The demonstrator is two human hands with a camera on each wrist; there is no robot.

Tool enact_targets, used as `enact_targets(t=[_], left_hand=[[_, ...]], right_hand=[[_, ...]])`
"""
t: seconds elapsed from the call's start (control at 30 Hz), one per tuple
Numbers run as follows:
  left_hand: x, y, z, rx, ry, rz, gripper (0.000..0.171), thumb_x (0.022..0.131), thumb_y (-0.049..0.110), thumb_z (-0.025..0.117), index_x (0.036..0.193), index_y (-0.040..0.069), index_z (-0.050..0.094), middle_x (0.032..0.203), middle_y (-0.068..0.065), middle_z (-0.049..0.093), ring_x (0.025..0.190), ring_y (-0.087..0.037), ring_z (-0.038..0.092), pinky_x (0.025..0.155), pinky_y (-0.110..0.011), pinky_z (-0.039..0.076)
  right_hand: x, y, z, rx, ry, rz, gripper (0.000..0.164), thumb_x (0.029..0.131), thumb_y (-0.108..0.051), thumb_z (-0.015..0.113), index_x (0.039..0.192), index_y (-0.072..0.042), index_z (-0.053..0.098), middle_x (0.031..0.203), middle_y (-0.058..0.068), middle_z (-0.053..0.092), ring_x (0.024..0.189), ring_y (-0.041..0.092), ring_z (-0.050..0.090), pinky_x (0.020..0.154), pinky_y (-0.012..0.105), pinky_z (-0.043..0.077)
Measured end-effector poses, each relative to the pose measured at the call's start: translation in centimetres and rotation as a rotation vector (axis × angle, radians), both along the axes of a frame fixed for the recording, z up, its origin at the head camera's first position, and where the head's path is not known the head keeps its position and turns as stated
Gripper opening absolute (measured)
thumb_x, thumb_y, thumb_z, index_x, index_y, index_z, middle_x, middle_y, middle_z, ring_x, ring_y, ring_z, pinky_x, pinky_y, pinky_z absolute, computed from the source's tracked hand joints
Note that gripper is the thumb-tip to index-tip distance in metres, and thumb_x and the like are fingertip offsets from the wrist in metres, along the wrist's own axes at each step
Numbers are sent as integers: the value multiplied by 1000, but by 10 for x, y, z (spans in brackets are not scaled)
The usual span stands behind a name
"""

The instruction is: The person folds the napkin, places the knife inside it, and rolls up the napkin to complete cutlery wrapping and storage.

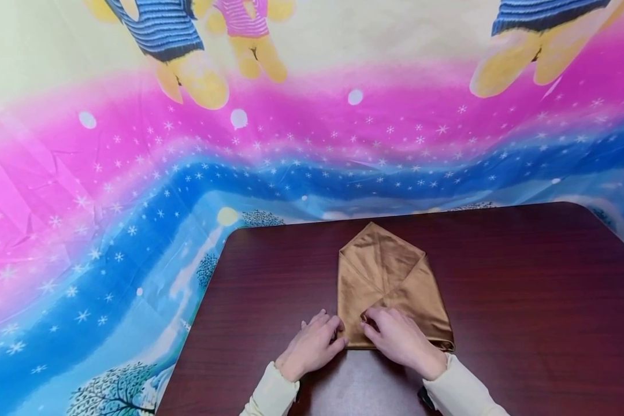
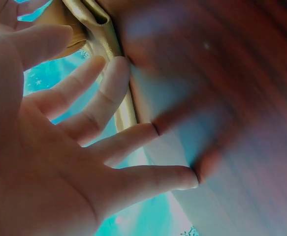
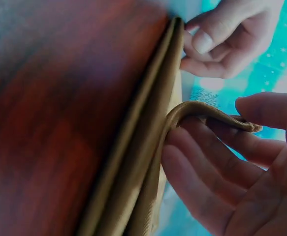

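A golden-brown satin cloth [image 1: 407, 289] lies folded on the dark table, with a pointed top and a straight lower edge. My right hand [image 1: 403, 341] pinches the corner of a flap near the cloth's lower middle. In the right wrist view the flap [image 3: 185, 110] curves up over the fingers, its tip between thumb and forefinger. At the lower left corner rests my left hand [image 1: 314, 344], its fingers loosely spread. The left wrist view shows those fingers [image 2: 153, 179] touching the tabletop and the cloth's edge, without gripping it.
The dark reddish-brown wooden table [image 1: 525, 289] has rounded far corners and extends on both sides of the cloth. Behind it hangs a pink and blue printed backdrop [image 1: 312, 133] with snowflakes and bears, reaching down past the table's left edge.
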State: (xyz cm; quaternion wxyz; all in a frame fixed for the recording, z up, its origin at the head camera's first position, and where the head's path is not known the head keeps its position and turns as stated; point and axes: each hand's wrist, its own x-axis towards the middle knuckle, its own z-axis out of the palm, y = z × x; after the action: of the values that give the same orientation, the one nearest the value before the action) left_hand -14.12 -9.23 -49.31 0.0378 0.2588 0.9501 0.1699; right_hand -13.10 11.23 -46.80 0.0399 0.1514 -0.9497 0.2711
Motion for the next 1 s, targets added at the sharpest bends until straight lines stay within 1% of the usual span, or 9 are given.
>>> enact_targets(t=[0.1,0.17,0.33,0.43,0.57,0.7,0.8,0.9,1.0], left_hand=[[1,1,0,7,15,3,17,92,33,59,98,17,59,108,-4,66,128,-38,51,83,-68,46],[1,1,-1,12,19,7,17,92,32,60,99,16,59,106,-5,66,127,-39,52,82,-68,46],[1,2,-1,10,13,26,20,93,34,59,104,17,60,115,-6,66,128,-37,52,84,-68,46],[0,3,-1,11,21,31,20,93,33,59,105,17,60,117,-6,66,127,-36,52,83,-68,46],[0,5,-2,16,57,38,18,92,31,60,103,16,62,115,-7,67,123,-36,56,80,-66,48],[1,9,-2,5,132,49,15,91,30,61,96,18,67,98,-1,67,101,-25,64,74,-54,52],[1,12,-2,3,164,71,13,90,30,63,86,19,69,83,5,60,84,-18,60,69,-45,52],[0,15,-1,29,157,102,13,88,28,64,78,21,67,78,6,53,76,-15,56,66,-37,49],[0,17,-1,103,152,132,14,86,24,64,73,20,65,79,5,49,75,-13,49,64,-28,42]], right_hand=[[1,-2,-5,21,28,27,24,88,-21,67,70,-22,50,71,-10,52,64,11,53,55,30,39],[2,-3,-8,26,46,52,19,88,-20,67,73,-20,55,74,-10,55,67,12,55,57,30,42],[5,-3,-12,42,58,117,5,89,-19,66,86,-15,67,82,-7,62,77,14,62,68,33,49],[6,-2,-12,58,67,150,6,89,-20,66,88,-14,67,83,-7,60,79,14,60,69,34,49],[6,2,-12,72,121,216,7,87,-19,67,83,-16,63,80,-8,56,76,13,58,67,32,47],[6,6,-11,53,148,287,9,87,-16,67,80,-17,62,79,-9,56,77,12,58,68,32,47],[5,10,-11,37,126,329,6,88,-15,65,83,-17,64,80,-10,59,79,10,58,72,31,48],[4,15,-9,20,79,371,4,90,-16,64,86,-15,67,84,-11,63,82,8,59,75,31,49],[4,22,-6,8,31,383,4,91,-17,64,90,-15,68,88,-11,64,85,7,60,76,31,50]])
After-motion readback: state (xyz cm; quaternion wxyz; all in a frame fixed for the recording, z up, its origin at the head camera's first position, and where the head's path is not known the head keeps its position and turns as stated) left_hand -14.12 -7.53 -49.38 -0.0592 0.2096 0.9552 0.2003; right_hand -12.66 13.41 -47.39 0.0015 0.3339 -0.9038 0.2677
